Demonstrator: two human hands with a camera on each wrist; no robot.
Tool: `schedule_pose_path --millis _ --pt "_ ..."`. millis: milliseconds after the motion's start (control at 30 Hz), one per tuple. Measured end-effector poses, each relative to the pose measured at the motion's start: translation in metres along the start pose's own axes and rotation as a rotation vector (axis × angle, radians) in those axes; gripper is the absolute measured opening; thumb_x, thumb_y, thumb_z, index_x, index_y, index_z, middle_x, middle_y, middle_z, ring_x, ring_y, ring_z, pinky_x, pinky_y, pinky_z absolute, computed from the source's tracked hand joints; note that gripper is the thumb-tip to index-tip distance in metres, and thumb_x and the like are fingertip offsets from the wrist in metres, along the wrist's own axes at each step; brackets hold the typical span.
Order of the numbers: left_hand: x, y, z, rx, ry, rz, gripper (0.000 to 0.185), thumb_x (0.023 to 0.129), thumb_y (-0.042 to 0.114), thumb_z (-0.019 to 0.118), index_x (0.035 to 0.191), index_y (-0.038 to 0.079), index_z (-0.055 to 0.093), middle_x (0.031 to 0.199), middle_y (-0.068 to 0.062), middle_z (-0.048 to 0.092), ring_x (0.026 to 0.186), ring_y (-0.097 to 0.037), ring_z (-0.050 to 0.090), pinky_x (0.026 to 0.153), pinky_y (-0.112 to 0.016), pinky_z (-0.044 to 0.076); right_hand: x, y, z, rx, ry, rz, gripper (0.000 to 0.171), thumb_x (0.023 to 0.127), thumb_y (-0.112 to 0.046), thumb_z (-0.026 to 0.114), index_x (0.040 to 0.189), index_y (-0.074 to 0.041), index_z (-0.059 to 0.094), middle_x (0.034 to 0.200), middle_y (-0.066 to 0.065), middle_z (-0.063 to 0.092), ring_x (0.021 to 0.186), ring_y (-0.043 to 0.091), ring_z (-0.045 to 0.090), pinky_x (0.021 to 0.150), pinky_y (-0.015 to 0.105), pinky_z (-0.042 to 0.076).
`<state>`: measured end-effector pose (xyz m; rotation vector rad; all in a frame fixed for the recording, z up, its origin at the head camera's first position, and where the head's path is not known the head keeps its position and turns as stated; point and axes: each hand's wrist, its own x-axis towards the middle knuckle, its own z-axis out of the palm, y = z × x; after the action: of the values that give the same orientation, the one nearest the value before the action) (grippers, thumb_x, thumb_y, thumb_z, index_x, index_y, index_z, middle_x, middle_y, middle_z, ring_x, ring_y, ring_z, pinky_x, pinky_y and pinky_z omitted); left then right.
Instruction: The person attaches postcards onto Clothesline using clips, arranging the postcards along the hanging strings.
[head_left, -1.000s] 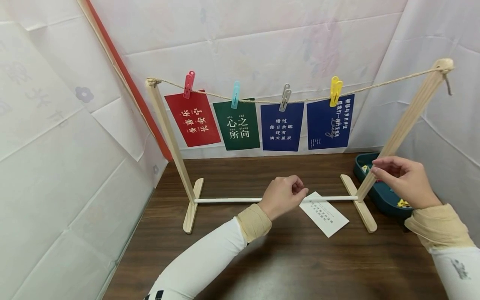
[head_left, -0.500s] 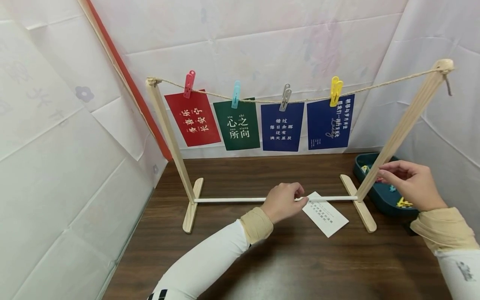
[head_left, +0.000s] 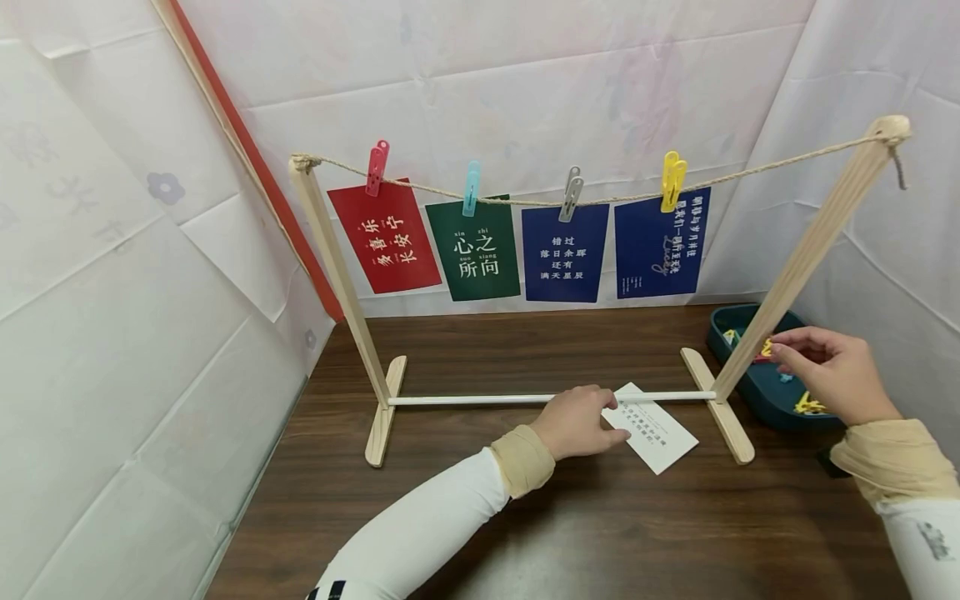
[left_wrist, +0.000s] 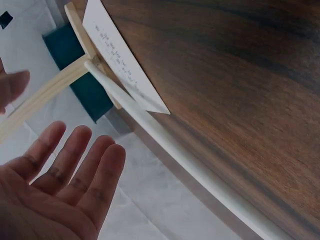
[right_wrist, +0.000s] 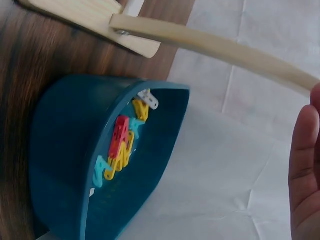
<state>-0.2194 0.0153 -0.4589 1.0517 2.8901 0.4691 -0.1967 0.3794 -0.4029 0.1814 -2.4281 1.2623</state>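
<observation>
My left hand (head_left: 588,421) lies low over the table with its fingers straight, and the fingertips reach the left corner of a white printed card (head_left: 660,437). The left wrist view shows that open palm (left_wrist: 65,170) empty, with the card (left_wrist: 120,60) lying under the rack's white rod (left_wrist: 165,145). Over a teal bowl (head_left: 765,404) of coloured clips (right_wrist: 120,145) hovers my right hand (head_left: 828,375), fingers loosely bent and nothing seen in them. In the right wrist view only the edge of that hand (right_wrist: 305,170) shows.
A wooden rack (head_left: 802,258) spans the table, its string carrying a red card (head_left: 386,237), a green card (head_left: 474,250) and two blue cards (head_left: 564,254), each clipped on. White cloth walls close in on the left, back and right.
My left hand dropped from the white rod down to the card and its fingers straightened. My right hand left the rack's right post and moved right over the bowl.
</observation>
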Motion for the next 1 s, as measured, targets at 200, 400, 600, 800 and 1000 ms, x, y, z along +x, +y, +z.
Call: schedule_pose_path --millis 200,400,600,800,1000 --pt "-0.001 0.005 0.010 0.085 -0.033 0.041 0.052 0.099 0.062 0.066 0.130 0.021 0.076 0.125 0.004 0.077 0.108 -0.009 0.074 0.084 -0.024 0.059 0.004 0.006 -0.005 -0.082 -0.019 0.070 0.007 0.103 -0.010 0.072 0.100 -0.014 0.076 0.076 -0.034 0.069 0.065 -0.008 0.067 0.057 0.013 0.051" --pt "-0.002 0.009 0.018 0.146 -0.059 0.091 0.053 0.105 0.062 0.057 0.132 0.020 0.076 0.126 0.004 0.076 0.110 -0.009 0.074 0.084 -0.024 0.059 0.010 0.015 -0.009 -0.173 -0.051 0.095 0.026 0.104 -0.015 0.070 0.113 0.010 0.072 0.074 -0.037 0.064 0.065 -0.009 0.064 0.055 0.016 0.049" --pt "0.000 0.011 0.026 0.200 -0.143 0.118 0.054 0.105 0.060 0.060 0.143 0.024 0.070 0.142 0.006 0.070 0.126 -0.009 0.068 0.096 -0.026 0.059 0.017 0.021 -0.012 -0.265 -0.085 0.111 0.027 0.105 -0.017 0.069 0.113 0.009 0.073 0.074 -0.018 0.071 0.064 -0.006 0.062 0.055 0.018 0.050" --pt "0.000 0.011 0.032 0.260 -0.177 0.146 0.058 0.104 0.063 0.059 0.148 0.026 0.066 0.147 0.007 0.068 0.130 -0.011 0.067 0.104 -0.027 0.056 0.024 0.025 -0.009 -0.377 -0.095 0.117 0.027 0.104 -0.015 0.069 0.110 0.011 0.074 0.084 0.019 0.076 0.063 -0.005 0.055 0.054 0.020 0.047" --pt "0.004 0.011 0.036 0.249 -0.231 0.175 0.058 0.107 0.060 0.056 0.153 0.026 0.061 0.153 0.006 0.063 0.138 -0.013 0.062 0.112 -0.027 0.051 0.032 0.033 -0.009 -0.453 -0.159 0.124 0.027 0.102 -0.011 0.069 0.113 0.013 0.072 0.093 0.030 0.075 0.069 0.011 0.060 0.056 0.026 0.046"
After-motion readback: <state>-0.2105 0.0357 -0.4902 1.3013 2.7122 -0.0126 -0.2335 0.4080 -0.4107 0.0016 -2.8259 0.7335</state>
